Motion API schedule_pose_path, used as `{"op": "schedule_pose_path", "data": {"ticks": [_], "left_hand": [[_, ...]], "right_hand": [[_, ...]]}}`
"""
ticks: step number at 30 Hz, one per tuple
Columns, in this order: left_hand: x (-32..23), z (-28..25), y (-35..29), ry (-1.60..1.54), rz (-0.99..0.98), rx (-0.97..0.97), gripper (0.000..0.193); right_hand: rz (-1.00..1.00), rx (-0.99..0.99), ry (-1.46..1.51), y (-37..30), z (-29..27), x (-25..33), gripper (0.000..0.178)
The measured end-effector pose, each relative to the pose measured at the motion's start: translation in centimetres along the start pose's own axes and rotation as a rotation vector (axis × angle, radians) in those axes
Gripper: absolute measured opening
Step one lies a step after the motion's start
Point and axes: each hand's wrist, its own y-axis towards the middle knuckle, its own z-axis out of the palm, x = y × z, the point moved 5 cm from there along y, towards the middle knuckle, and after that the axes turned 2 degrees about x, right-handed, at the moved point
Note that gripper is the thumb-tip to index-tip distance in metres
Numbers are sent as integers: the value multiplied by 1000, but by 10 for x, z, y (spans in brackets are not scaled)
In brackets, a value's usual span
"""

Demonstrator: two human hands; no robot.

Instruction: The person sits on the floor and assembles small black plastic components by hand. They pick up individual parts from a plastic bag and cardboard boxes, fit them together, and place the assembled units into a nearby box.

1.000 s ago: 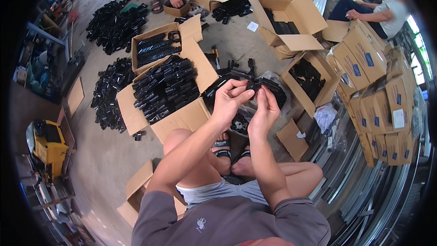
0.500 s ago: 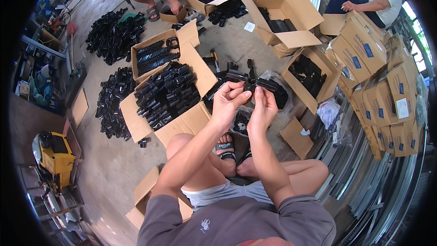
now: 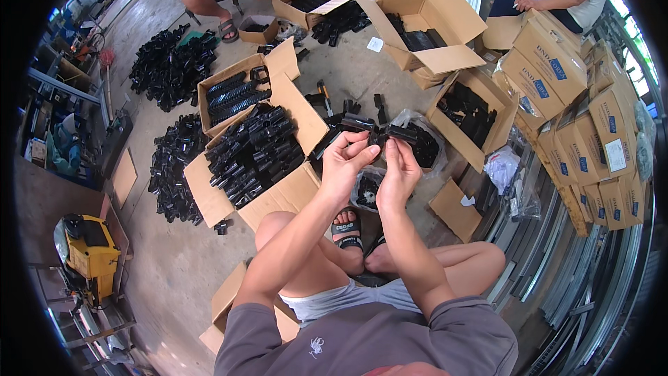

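Observation:
My left hand (image 3: 346,161) and my right hand (image 3: 399,169) meet in front of me, closed in pinches with thumbs and fingertips nearly touching. Between them is a glossy black part (image 3: 401,134) with rounded arms spreading left and right. Whether it is one piece or two joined ones I cannot tell, as my fingers cover its middle. Just beyond and below it lie an open bag of black parts (image 3: 426,141) and a smaller bag of little black pieces (image 3: 367,186). A screwdriver-like tool with an orange and black handle (image 3: 323,89) lies behind the hands.
Open cartons of black parts (image 3: 309,191) stand to my left, beside loose black heaps (image 3: 174,66). More open cartons (image 3: 452,21) are ahead and right. Stacked closed boxes (image 3: 546,73) and long metal profiles (image 3: 557,285) line the right. Two other people sit at the far side.
My view has shifted slightly; both hands keep their pinch on the black part. The far-left person's hand has lifted out of the small carton.

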Motion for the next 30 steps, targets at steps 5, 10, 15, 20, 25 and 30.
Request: {"op": "schedule_pose_path", "data": {"ticks": [5, 10, 15, 20, 25, 30], "left_hand": [[-1, 1, 0, -1, -6, -30, 26], [-1, -3, -1, -48, -52, -41, 24], [-13, -2, -1, -399, -115, 175, 28], [-21, 13, -12, -575, -149, 350, 22], [-21, 9, -17, -593, -156, 379, 33], [-32, -1, -11, -517, -57, 315, 57]], "right_hand": [[10, -14, -71, 4, -1, -7, 12], [-211, 1, -343, 4, -3, -2, 26], [-104, -47, -204, 1, -11, 2, 30], [-68, -17, -197, 1, -16, 11, 22], [-149, 99, -162, 2, 0, 37, 15], [-116, 68, -220, 40, -24, 2, 14]]}}
